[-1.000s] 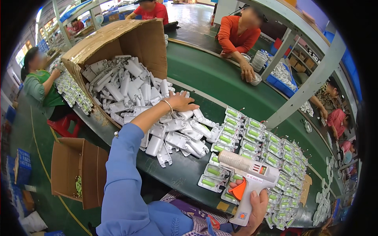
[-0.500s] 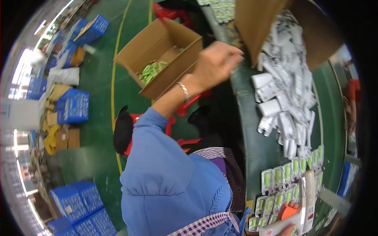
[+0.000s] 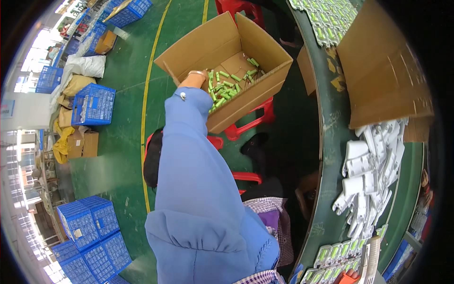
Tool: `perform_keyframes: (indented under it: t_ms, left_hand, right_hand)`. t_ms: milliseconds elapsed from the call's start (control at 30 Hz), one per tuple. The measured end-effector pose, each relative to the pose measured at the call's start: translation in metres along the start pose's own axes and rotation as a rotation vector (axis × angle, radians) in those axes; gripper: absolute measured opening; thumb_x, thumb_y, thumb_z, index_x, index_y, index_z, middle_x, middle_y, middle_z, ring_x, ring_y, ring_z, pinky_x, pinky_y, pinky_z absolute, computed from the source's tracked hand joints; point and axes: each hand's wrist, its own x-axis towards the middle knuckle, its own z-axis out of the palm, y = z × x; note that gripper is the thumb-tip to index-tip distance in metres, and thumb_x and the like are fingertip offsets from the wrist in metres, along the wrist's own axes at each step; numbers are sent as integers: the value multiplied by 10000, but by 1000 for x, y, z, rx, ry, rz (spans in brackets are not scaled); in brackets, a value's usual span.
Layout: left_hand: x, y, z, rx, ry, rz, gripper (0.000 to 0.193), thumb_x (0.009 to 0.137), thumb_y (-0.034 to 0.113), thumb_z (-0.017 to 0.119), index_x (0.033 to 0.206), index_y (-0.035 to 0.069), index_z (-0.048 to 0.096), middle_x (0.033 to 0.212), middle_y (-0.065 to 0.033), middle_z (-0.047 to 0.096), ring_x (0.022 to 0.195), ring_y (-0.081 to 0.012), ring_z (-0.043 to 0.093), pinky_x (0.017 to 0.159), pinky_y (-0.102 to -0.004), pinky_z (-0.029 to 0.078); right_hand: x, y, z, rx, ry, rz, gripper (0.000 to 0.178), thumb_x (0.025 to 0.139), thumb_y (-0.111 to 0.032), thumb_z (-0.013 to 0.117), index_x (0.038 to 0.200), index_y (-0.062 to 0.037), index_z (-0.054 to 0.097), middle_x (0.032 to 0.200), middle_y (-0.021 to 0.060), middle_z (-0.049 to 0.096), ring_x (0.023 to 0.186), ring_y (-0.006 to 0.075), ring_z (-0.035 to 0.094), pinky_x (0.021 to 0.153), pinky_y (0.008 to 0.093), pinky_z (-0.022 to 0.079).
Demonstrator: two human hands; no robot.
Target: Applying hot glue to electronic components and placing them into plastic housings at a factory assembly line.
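My left arm, in a blue sleeve, stretches into an open cardboard box [image 3: 250,102] at the upper middle. My left hand [image 3: 201,75], with a bracelet at the wrist, is down by the small green battery cells [image 3: 229,87] in it. Its fingers are mostly hidden. At the lower right edge, the fingers of my right hand [image 3: 352,273] are closed round a pale grey tool [image 3: 371,255] with an orange part [image 3: 347,279]; most of that hand is out of the picture. Beside it lie rows of white housings [image 3: 333,253] with green cells in them.
A heap of loose white plastic housings [image 3: 369,175] spills from a cardboard carton [image 3: 383,71] on the green workbench [image 3: 331,142]. More filled housings [image 3: 328,21] lie at its far end. Red stools [image 3: 250,123] stand under the box. Blue crates [image 3: 90,222] line the left.
My left hand has moved from beside the bench, leftward and down into the cardboard box. The whole view has shifted, bringing the box's inside into fuller sight. My right hand stays at the lower right.
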Motion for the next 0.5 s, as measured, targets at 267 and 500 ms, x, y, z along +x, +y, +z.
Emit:
perform_keyframes:
  t_ms: [267, 500]
  left_hand:
    - [17, -16, 60, -278, 2, -76, 1275, 529, 496, 916, 1518, 108, 211, 1530, -188, 303, 1390, -374, 328, 1025, -513, 444]
    - [1, 8, 73, -700, -206, -12, 1396, 544, 348, 953, 1540, 170, -9, 1391, -196, 444, 1108, -307, 590, 677, -450, 557]
  right_hand:
    - [8, -12, 36, -42, 69, 12, 651, 944, -413, 523, 1476, -106, 305, 1413, 123, 470, 1295, 296, 481, 1053, 479, 427]
    - [3, -1, 39, -10, 133, 96, 652, 944, -417, 522, 1479, -117, 300, 1419, 116, 465, 1303, 292, 471, 1060, 482, 418]
